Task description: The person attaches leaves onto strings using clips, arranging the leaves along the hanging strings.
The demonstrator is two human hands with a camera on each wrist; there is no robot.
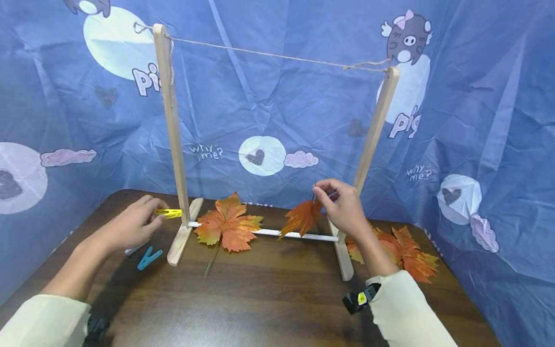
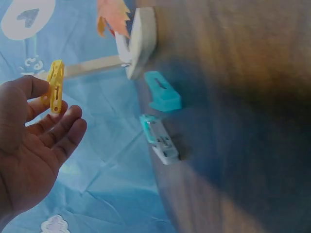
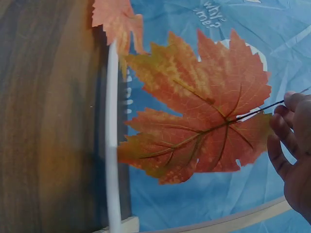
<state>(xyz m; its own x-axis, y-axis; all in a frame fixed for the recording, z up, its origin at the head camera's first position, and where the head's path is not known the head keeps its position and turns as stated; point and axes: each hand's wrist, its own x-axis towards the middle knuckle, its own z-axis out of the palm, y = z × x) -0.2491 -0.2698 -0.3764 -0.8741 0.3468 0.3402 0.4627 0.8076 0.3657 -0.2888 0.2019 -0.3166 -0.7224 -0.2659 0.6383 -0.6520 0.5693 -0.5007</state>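
Note:
Between thumb and fingers my left hand pinches a yellow clothespin, beside the foot of the left wooden post. My right hand holds an orange maple leaf by its thin dark stem, and the leaf hangs below the fingers near the right post. Another orange and yellow maple leaf leans on the white bar at the left. On the table under my left hand lie a teal clothespin and a grey-and-teal clothespin.
A wooden frame, with a left post and a right post, has a twine line tied across its top. A white bar joins the feet. More orange leaves lie at the right of the brown table. Blue patterned cloth hangs behind.

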